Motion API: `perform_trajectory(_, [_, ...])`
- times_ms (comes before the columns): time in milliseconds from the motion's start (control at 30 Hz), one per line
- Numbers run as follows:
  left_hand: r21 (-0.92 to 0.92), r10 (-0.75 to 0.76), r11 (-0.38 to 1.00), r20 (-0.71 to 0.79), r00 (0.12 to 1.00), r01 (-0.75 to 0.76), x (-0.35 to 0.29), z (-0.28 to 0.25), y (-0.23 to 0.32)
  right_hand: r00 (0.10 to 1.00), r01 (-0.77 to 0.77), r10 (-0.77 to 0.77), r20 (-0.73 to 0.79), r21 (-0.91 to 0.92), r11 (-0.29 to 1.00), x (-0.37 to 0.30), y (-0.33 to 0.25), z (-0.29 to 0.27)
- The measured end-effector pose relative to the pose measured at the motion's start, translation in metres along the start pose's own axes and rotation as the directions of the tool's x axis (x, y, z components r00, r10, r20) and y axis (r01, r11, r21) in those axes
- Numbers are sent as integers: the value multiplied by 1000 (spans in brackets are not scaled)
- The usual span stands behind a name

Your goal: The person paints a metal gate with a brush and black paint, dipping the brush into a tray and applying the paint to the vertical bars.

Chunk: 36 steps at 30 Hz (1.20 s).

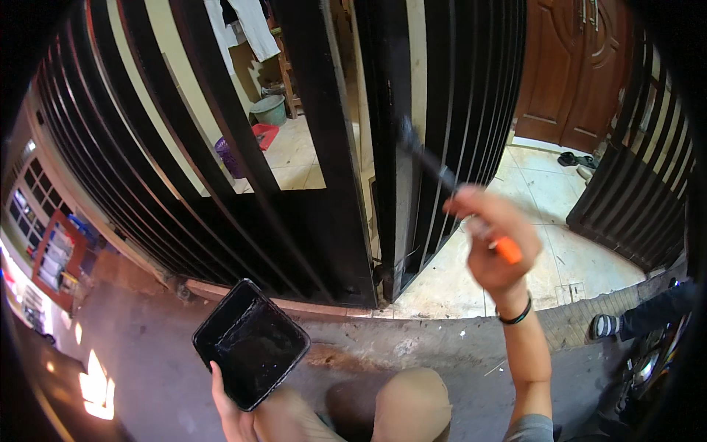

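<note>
My right hand (504, 247), smeared by motion, is closed round the handle of a paintbrush (436, 168). An orange end of the handle sticks out below the fingers, and the dark bristle end points up and left at a post of the black metal gate (390, 184). Blur hides whether the bristles touch the post. At lower left my left hand (230, 412) grips a square black tub (221, 320) by its near left side. The tub is tilted so its inside shows, coated with glossy black. Part of the left hand is hidden behind it.
Another gate leaf (633, 199) stands swung inward at right, before a brown wooden door (571, 74). Behind the bars are a green bucket (269, 110) and a red tray (265, 135). A person's sandalled foot (605, 326) is at far right, near a parked motorcycle (648, 368).
</note>
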<state>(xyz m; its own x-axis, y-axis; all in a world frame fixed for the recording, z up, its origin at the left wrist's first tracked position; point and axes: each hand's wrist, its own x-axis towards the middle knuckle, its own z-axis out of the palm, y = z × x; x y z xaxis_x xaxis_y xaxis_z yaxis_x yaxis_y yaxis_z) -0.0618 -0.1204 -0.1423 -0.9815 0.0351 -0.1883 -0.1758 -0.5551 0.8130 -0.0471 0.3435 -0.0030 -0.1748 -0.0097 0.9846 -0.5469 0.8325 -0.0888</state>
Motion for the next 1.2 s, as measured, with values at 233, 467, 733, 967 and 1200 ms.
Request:
perform_trajectory(233, [-69,-95,993,4,995,95,-10,5,1,962,-110,118,245,-42,993,-12,-22,-23])
perform_trajectory(467, [-48,-43,998,6,999,44,-5,-2,-6,994,104,-101,-48,58,993,106,-4,-17])
perform_trajectory(733, [-63,-94,994,-21,995,93,-9,-8,-2,958,189,-143,250,-170,967,66,-23,-16])
perform_trajectory(967, [-20,-82,996,36,996,83,-7,-11,-6,973,104,-68,222,-152,983,115,-19,-22])
perform_trajectory(1200, [-24,-43,999,43,998,44,-11,-13,2,986,73,-59,-159,85,994,102,-11,10])
